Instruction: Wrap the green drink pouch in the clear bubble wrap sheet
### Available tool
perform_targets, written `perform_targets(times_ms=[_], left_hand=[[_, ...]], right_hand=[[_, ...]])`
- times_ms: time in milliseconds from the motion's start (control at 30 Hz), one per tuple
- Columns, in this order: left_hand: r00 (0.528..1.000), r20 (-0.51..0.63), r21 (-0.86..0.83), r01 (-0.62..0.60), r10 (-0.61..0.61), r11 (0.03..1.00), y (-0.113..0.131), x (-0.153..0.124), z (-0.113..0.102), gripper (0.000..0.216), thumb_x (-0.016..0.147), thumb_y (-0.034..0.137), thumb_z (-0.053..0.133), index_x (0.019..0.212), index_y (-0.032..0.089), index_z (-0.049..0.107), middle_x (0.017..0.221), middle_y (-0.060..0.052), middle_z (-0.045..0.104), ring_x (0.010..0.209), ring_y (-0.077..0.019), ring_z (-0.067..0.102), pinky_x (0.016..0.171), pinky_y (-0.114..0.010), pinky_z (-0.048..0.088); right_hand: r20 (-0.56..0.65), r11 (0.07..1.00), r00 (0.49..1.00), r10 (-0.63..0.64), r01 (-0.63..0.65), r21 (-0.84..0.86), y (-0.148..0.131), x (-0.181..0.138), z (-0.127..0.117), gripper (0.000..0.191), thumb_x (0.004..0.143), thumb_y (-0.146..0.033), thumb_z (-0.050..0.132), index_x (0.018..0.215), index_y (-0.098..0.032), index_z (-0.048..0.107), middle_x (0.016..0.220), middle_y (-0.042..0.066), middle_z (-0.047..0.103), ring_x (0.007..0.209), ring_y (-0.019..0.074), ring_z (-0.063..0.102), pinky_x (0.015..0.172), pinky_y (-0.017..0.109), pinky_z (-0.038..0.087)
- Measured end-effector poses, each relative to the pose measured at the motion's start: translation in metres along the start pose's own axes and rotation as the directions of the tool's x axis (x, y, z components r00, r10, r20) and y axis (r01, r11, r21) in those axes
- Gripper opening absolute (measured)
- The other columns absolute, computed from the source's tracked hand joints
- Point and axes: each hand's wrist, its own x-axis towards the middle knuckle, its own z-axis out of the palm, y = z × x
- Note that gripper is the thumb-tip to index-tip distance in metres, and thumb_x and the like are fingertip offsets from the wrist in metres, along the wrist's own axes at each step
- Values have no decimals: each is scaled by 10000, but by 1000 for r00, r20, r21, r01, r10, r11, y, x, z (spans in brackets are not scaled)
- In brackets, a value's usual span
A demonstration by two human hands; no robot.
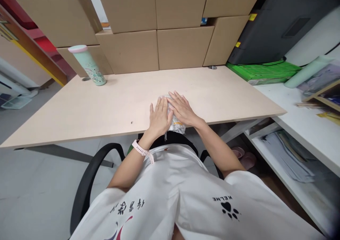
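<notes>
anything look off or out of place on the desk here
Little stands out. The clear plastic packet under the left hand and right hand hangs slightly over the desk front edge. The mint tumbler looks tilted, but the wide lens may cause that. Nothing is spilled.

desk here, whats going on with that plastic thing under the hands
A seated person presses both palms flat on a clear plastic packet at the near edge of the desk. The left hand and right hand lie side by side over it. A mint tumbler stands far left, before stacked cardboard boxes.
</notes>
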Motion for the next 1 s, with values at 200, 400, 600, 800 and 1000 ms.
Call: perform_targets(times_ms=[200, 400, 600, 800, 1000], left_hand=[[999, -5, -136, 35, -36, 990, 3, 0, -1, 712, 897, 600, 498, 1528, 301, 361, 1643, -66, 262, 1559, -341, 102, 1254, -615, -42], [902, -321, -482, 106, -288, 870, -21, -9, -7, 470, 903, 541, 527, 1324, 331, 534, 1539, -87, 428, 1491, -332, 317, 1192, -580, 274], [877, -284, -585, 163, -389, 795, -24, -10, -9, 259, 873, 483, 545, 1037, 294, 613, 1085, -127, 659, 1223, -379, 573, 1026, -574, 423], [942, -158, -523, 175, -297, 834, -11, -12, -12, 322, 843, 426, 627, 1153, 343, 594, 989, -86, 640, 1068, -358, 643, 961, -593, 484], [958, -192, -510, 89, -214, 856, -20, -11, -11, 404, 853, 452, 634, 1250, 385, 598, 1495, -69, 453, 1466, -325, 346, 1146, -604, 359]], right_hand=[[-32, 997, 998, 45, -42, 71, -1, -1, 2, 529, 1013, -353, 264, 1529, -330, 382, 1631, -73, 230, 1546, 174, 127, 1287, 492, 141], [-374, 811, 820, 433, -173, 559, 15, -13, 6, 538, 959, -553, 391, 1435, -318, 480, 1507, 24, 495, 1390, 261, 480, 1092, 493, 491], [-216, 670, 769, 602, -339, 660, 14, -24, 0, 598, 928, -707, 280, 1059, -290, 687, 943, 95, 751, 901, 322, 717, 804, 522, 583], [-83, 866, 945, 316, -251, 433, -7, -28, -30, 585, 821, -634, 609, 1324, -336, 598, 1163, 44, 715, 972, 316, 693, 894, 551, 559], [-265, 901, 944, 198, -69, 428, -30, -10, -57, 400, 945, -391, 423, 1301, -422, 604, 1271, -87, 664, 1162, 243, 648, 1027, 469, 525]])
